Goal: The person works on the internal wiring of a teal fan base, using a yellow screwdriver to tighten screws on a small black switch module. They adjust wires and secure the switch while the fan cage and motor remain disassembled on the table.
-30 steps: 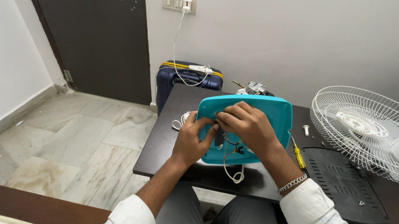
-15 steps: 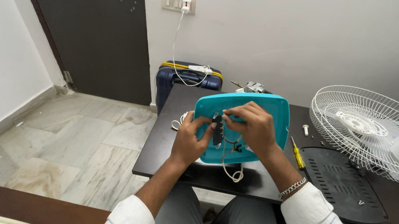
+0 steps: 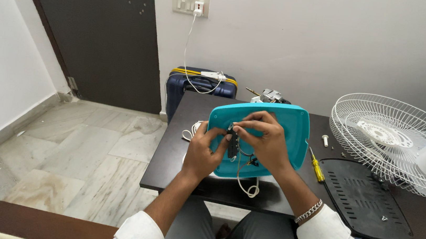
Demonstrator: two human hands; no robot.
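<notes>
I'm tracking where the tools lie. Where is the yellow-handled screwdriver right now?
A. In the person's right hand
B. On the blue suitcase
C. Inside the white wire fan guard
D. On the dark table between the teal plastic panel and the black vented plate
D: the yellow-handled screwdriver lies on the dark table, right of the teal plastic panel and left of the black vented plate, untouched by either hand.

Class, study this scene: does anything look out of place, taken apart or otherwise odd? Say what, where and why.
Yes. The white fan guard lies loose on the dark table, off its fan. Both hands hold a small black part with trailing wires against the teal panel. A screwdriver and a screw lie nearby.
</notes>
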